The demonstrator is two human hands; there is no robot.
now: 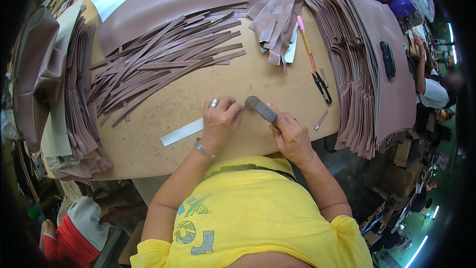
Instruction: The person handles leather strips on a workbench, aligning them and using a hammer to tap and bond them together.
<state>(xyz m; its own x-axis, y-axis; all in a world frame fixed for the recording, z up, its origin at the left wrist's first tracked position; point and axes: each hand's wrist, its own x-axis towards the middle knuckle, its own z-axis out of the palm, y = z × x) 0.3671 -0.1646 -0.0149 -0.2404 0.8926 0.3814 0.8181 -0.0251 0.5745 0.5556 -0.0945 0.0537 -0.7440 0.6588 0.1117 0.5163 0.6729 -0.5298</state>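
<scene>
My right hand [292, 136] is wrapped round a hammer [262, 108], whose dark rounded head hangs low over the table just right of my left fingertips. My left hand [221, 119], with a ring and a bracelet on it, is closed with fingers pressed together at the end of a strip [182, 133]. The strip's pale side faces up, and its free end reaches out to the left on the table. My fingers cover its other end. Beyond my left hand lies a loose pile of narrow mauve strips [163, 67], apparently leather.
Stacked mauve panels [362, 64] stand at the right, a dark case [387, 59] on top. Thread snips [321, 88] and a pink-capped pen [305, 39] lie beside them. Wider strips [280, 15] and a large sheet [173, 7] are at the back. More pieces [79, 89] line the left edge.
</scene>
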